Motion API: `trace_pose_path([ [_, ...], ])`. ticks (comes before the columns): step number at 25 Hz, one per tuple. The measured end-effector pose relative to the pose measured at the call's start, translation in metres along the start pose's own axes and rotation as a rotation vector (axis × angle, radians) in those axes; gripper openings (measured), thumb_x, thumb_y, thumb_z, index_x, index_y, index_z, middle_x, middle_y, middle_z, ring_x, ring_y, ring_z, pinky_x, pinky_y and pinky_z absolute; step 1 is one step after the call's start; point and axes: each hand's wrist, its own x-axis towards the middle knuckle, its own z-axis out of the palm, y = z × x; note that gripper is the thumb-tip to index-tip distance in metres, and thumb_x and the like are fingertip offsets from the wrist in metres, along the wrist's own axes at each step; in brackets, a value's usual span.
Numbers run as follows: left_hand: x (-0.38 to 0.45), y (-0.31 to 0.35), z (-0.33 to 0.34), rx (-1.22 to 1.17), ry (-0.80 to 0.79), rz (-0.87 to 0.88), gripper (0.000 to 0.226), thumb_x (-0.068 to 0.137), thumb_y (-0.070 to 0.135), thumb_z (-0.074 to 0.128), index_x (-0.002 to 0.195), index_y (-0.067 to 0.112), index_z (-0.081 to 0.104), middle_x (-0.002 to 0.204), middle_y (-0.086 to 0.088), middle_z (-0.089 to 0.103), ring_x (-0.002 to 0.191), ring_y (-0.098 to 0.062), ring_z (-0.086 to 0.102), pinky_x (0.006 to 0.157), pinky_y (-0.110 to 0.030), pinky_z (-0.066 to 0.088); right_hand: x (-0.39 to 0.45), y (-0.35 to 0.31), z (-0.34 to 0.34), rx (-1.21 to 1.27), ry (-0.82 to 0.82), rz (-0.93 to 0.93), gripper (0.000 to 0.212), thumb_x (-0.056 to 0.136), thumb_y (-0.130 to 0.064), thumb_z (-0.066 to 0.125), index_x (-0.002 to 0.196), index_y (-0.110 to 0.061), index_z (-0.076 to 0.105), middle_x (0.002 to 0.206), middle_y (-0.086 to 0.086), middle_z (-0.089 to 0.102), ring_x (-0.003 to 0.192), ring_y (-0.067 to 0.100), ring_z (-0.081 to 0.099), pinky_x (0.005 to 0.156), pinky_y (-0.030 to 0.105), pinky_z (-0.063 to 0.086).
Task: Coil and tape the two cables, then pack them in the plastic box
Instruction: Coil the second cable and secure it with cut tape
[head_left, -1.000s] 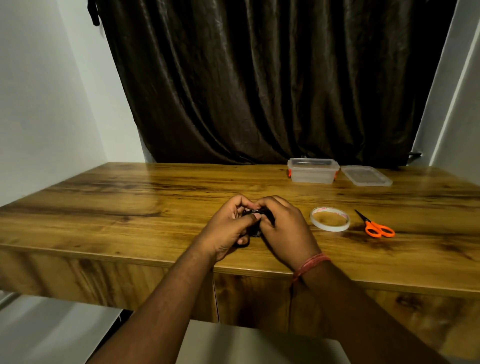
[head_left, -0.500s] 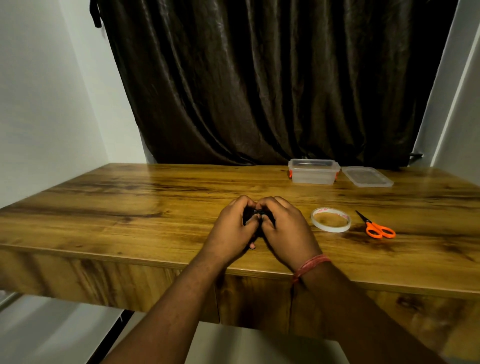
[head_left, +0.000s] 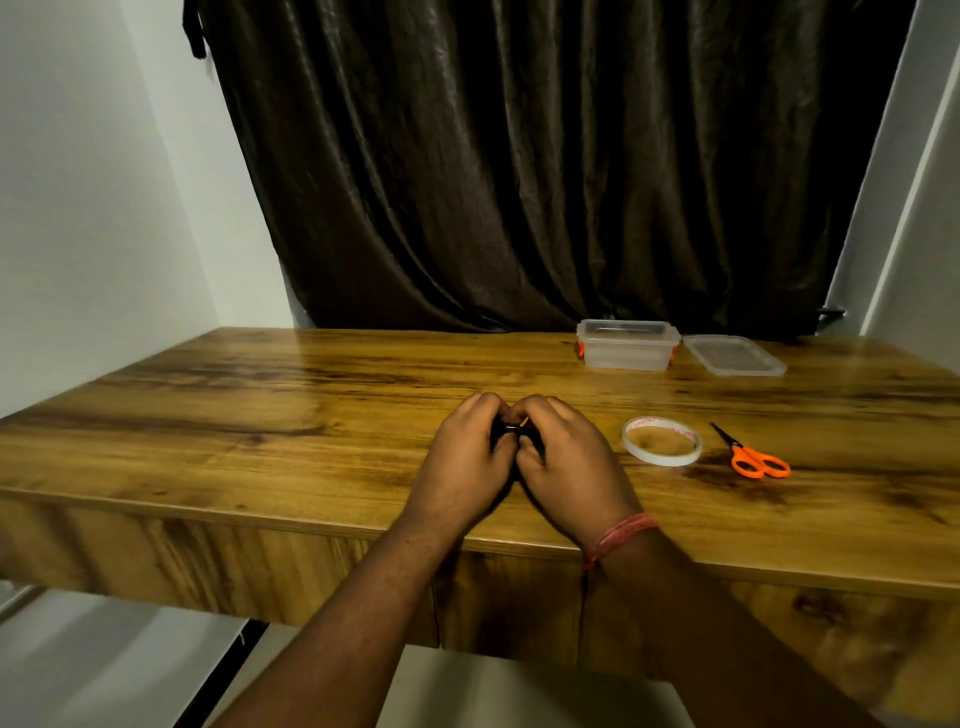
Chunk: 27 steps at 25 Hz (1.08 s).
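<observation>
Pressing a small black coiled cable (head_left: 506, 434) between both hands, the person looks to be at the taping step for this bundle; the coil is tight and compact, and only a sliver of it shows between the knuckles. It sits low over the brown wood-grain desk (head_left: 260, 415), well to the near-left of the clear rectangular plastic box (head_left: 626, 351), which I take as the landmark for everything else.

The left hand (head_left: 467, 457) is curled closed round the left side of the bundle, fingers wrapped over its top. The right hand (head_left: 566, 457), a red thread band at its wrist, is likewise curled round the right side, with its fingertips meeting the left hand's over the cable. Whether a strip of tape is already under the fingers I cannot tell; nothing clear shows there.

Only this one cable is plainly in view. Something dark seems to lie inside the box, but the wall blurs it too much to name.

The box stands open, its clear flat lid (head_left: 735, 356) lying just to its right. Nearer than the box and a little to its right rests the white ring of clear adhesive tape (head_left: 630, 447), and just right of that the orange-handled scissors (head_left: 753, 457), blades closed.

Next, I judge, the tape must be smoothed down so the loops cannot spring apart, one hand keeping its squeeze throughout; then the bundle has to travel far-right and drop into the box.
</observation>
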Motion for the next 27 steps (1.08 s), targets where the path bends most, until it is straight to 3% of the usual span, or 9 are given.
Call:
trace_pose_path([
  [2, 0.0007, -0.0006, 0.0, -0.183, -0.056, -0.148, 0.01, 0.09, 0.013, 0.059, 0.087, 0.021, 0.055, 0.082, 0.004, 0.06, 0.07, -0.005, 0.058, 0.061, -0.021, 0.046, 0.0001, 0.0018, 0.0007, -0.021, 0.009, -0.013, 0.022, 0.085, -0.007, 0.056, 0.103, -0.02, 0.057, 0.099, -0.004, 0.056, 0.092, 0.015, 0.052, 0.074, 0.031, 0.045],
  [4, 0.0015, -0.0003, -0.0007, -0.487, -0.138, -0.329, 0.012, 0.091, 0.008, 0.056, 0.086, 0.019, 0.055, 0.074, -0.007, 0.064, 0.059, -0.018, 0.06, 0.055, -0.034, 0.051, 0.0007, 0.0033, 0.0015, -0.041, 0.01, -0.023, 0.023, 0.085, -0.006, 0.056, 0.104, -0.019, 0.059, 0.098, -0.002, 0.056, 0.092, 0.016, 0.052, 0.075, 0.03, 0.045],
  [6, 0.0029, -0.0038, 0.0006, -0.615, -0.171, -0.376, 0.013, 0.091, 0.004, 0.055, 0.087, 0.016, 0.055, 0.073, -0.012, 0.061, 0.059, -0.023, 0.058, 0.058, -0.038, 0.052, 0.0015, 0.0043, 0.002, -0.055, 0.014, -0.022, 0.024, 0.086, -0.006, 0.056, 0.106, -0.019, 0.06, 0.098, -0.001, 0.055, 0.093, 0.017, 0.053, 0.075, 0.031, 0.045],
  [14, 0.0047, -0.0024, -0.0004, -0.709, -0.162, -0.423, 0.007, 0.093, -0.001, 0.056, 0.099, 0.002, 0.055, 0.076, -0.012, 0.06, 0.062, -0.018, 0.058, 0.06, -0.035, 0.052, 0.0015, 0.0034, 0.0012, -0.069, 0.01, -0.014, 0.022, 0.085, -0.007, 0.056, 0.102, -0.02, 0.059, 0.096, -0.002, 0.053, 0.091, 0.017, 0.052, 0.072, 0.034, 0.048],
  [21, 0.0044, -0.0054, -0.0038, -0.932, -0.208, -0.476, 0.013, 0.093, -0.004, 0.056, 0.101, 0.007, 0.057, 0.07, -0.01, 0.059, 0.058, -0.016, 0.054, 0.053, -0.031, 0.054, 0.0017, 0.0029, 0.0019, -0.041, 0.021, 0.002, 0.019, 0.085, -0.007, 0.055, 0.098, -0.019, 0.057, 0.093, -0.002, 0.052, 0.085, 0.016, 0.051, 0.069, 0.033, 0.045],
  [27, 0.0058, -0.0079, -0.0027, -0.961, -0.188, -0.502, 0.009, 0.094, 0.001, 0.057, 0.101, 0.006, 0.056, 0.056, -0.003, 0.056, 0.048, -0.015, 0.053, 0.048, -0.029, 0.054, 0.0015, 0.0025, 0.0003, -0.012, 0.008, 0.005, 0.017, 0.085, -0.009, 0.054, 0.097, -0.02, 0.058, 0.093, -0.004, 0.053, 0.086, 0.013, 0.05, 0.069, 0.031, 0.042],
])
